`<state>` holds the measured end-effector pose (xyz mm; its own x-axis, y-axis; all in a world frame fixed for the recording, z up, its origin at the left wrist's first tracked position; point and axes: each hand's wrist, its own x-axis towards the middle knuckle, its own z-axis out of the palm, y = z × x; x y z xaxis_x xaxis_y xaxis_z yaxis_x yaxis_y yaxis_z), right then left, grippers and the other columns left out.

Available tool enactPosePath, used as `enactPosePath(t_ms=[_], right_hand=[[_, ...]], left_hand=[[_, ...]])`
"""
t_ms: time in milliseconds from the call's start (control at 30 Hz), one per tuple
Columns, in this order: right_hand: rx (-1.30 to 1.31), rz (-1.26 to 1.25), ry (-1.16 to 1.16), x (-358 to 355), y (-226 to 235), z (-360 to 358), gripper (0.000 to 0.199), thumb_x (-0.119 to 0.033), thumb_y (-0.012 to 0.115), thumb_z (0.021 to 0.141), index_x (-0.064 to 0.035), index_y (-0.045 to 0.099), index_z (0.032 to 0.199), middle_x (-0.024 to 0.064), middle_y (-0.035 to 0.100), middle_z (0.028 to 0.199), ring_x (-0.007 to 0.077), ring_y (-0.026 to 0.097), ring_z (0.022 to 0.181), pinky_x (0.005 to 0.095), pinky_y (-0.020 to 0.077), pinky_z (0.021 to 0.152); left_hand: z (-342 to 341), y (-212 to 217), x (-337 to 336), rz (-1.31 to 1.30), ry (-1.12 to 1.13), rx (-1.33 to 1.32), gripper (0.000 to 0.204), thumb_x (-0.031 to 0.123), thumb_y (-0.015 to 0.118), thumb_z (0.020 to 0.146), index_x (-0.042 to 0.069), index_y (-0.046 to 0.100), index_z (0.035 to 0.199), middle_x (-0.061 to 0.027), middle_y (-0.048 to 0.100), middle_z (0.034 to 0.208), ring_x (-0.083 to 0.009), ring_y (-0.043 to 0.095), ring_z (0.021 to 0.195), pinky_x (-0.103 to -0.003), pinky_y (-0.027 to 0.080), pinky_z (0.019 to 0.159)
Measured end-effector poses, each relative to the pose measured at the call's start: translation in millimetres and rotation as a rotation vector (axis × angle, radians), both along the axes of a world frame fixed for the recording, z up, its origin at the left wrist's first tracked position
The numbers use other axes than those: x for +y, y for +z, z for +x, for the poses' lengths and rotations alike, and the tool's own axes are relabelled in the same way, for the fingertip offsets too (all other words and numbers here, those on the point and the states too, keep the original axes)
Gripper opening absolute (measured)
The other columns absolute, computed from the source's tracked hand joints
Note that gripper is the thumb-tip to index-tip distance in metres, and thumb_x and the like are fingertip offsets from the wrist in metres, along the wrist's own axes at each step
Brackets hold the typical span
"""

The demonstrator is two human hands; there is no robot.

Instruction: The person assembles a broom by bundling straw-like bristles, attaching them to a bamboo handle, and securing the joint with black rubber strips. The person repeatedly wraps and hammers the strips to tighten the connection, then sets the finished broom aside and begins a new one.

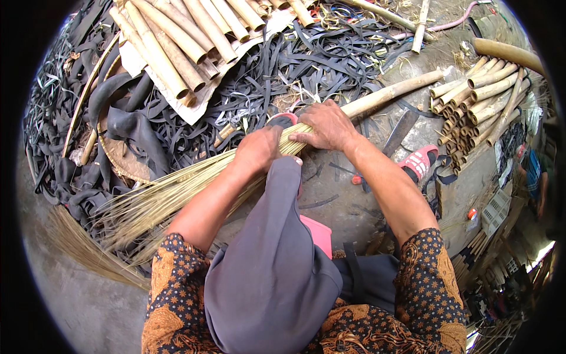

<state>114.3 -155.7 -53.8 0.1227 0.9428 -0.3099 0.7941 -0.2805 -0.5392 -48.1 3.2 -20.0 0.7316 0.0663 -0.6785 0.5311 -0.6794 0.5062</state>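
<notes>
My left hand grips a thick bundle of thin straw-coloured broom sticks that fans out toward the lower left. My right hand presses down on the bundle's gathered end, just where it meets a long bamboo pole running up to the right. Both hands touch the bundle and lie side by side. A grey cloth hanging from my head covers the area below the hands.
Black rubber strips are piled behind the hands. Cut bamboo poles lie on a sheet at top left, shorter ones stacked at right. A dark blade and a red sandal rest on the ground at right.
</notes>
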Motion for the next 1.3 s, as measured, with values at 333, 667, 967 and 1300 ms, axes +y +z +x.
enactPosePath(t_ms=[333,667,967,1300], right_hand=[[-0.129,0.387,-0.609,-46.4,10.9,1.4,0.044,-0.041,0.072,0.098,-0.0047,0.069,0.122,0.0133,0.068,0.117,0.0305,0.063,0.117,0.0457,0.0469,0.106],[-0.197,-0.158,-0.745,-128.2,-21.4,-53.1,0.033,-0.025,0.078,0.092,-0.0067,0.068,0.117,0.0171,0.066,0.112,0.0366,0.065,0.107,0.0492,0.0533,0.093],[-0.205,-0.172,-0.563,-106.3,-32.2,-51.8,0.021,-0.019,0.072,0.092,-0.005,0.069,0.108,0.0191,0.068,0.102,0.0407,0.066,0.098,0.0528,0.0528,0.088],[0.948,0.086,-1.136,-71.7,68.3,-83.5,0.027,-0.028,0.056,0.111,-0.0058,0.07,0.114,-0.0097,0.046,0.071,0.0009,0.04,0.058,0.0227,0.0332,0.051]], left_hand=[[6.1,-6.0,-43.8,0.262,0.11,-0.062,0.069,0.04,0.095,0.07,0.003,0.064,0.118,-0.0165,0.07,0.117,-0.0341,0.069,0.111,-0.044,0.056,0.094],[10.9,-5.9,-46.1,0.326,0.105,-0.094,0.065,0.039,0.095,0.068,0.005,0.065,0.115,-0.0153,0.072,0.115,-0.0335,0.071,0.109,-0.042,0.057,0.094],[12.2,-7.7,-42.7,0.313,0.111,-0.129,0.073,0.04,0.094,0.07,0.009,0.064,0.129,-0.015,0.073,0.116,-0.032,0.072,0.109,-0.042,0.056,0.095],[8.7,-9.7,-45.5,0.288,0.114,-0.108,0.068,0.037,0.093,0.072,0.008,0.063,0.127,-0.0137,0.072,0.118,-0.033,0.07,0.11,-0.043,0.054,0.095]])
